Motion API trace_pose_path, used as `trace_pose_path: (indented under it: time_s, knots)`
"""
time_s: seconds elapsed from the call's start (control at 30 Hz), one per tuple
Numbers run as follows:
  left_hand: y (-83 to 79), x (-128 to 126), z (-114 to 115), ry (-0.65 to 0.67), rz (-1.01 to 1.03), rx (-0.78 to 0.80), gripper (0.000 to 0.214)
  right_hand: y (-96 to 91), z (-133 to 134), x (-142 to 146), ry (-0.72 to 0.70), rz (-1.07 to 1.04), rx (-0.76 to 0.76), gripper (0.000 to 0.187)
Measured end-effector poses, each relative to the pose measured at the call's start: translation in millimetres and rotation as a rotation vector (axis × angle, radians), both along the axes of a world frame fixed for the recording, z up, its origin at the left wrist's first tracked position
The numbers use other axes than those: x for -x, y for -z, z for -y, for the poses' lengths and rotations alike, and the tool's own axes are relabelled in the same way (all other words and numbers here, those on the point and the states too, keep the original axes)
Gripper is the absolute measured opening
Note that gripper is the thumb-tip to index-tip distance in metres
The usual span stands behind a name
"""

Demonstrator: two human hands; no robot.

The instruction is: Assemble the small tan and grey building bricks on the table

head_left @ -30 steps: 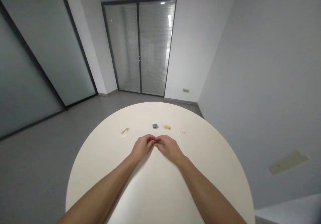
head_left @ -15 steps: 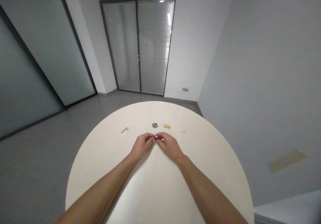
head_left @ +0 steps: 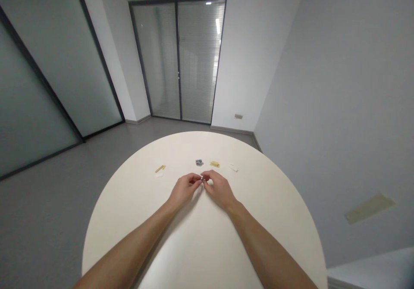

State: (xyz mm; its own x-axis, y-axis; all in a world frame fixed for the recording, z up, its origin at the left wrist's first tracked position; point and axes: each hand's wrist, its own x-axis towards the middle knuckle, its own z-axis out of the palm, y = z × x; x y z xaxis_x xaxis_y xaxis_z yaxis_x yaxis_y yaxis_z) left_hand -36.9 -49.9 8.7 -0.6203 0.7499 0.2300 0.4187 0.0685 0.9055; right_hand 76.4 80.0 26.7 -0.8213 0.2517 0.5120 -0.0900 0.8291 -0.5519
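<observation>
Over the middle of the round white table (head_left: 194,246), my left hand (head_left: 185,189) and my right hand (head_left: 219,188) meet at the fingertips. Both are closed in a pinch on one small dark grey and white piece (head_left: 202,178); its exact kind is too small to make out, and the fingers cover part of it. Just beyond my hands lies a little pile of grey-blue pieces (head_left: 199,162). A small stack of yellow pieces (head_left: 214,164) sits to the right of that pile.
Thin white pieces (head_left: 234,168) lie farther right on the table. To the left are narrow tan strips (head_left: 160,168) with a white piece (head_left: 158,175) near them. A grey wall (head_left: 339,108) rises close on the right; glass doors (head_left: 179,60) stand behind the table.
The small piece has turned a little between my fingertips, and my left fingers have shifted slightly right. The loose pieces on the table stay where they were.
</observation>
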Motion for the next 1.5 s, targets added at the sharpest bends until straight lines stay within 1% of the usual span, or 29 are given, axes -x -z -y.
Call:
trace_pose_path:
  time_s: [0.2,0.43,0.67,0.87,1.2,1.4,1.5]
  knots:
    - [-2.1,-0.6,0.1,-0.003,0.004,-0.062,0.019,0.1,0.5,-0.3,0.028,0.003,-0.029,0.020]
    - [-8.4,-0.6,2.0,-0.046,-0.003,-0.106,0.018,3.1,0.7,1.0,0.071,0.012,-0.035,0.016]
    - [-8.9,-0.4,3.0,-0.039,0.002,-0.088,0.015,2.9,0.2,0.6,0.038,0.024,-0.009,0.017]
    - [-8.4,0.1,4.0,-0.023,-0.002,-0.062,0.019,3.0,-0.8,1.0,0.030,0.013,0.011,0.018]
    - [-7.9,-0.1,2.7,-0.043,-0.010,-0.112,0.021,4.5,-0.4,1.4,0.046,0.014,0.011,0.020]
    - [-7.2,-0.7,3.0,-0.025,-0.007,-0.096,0.016,6.9,-1.8,1.8,0.066,0.028,-0.002,0.012]
    - [-6.0,-0.2,2.9,-0.029,-0.005,-0.078,0.017,8.0,-2.2,2.4,0.066,0.021,-0.010,0.009]
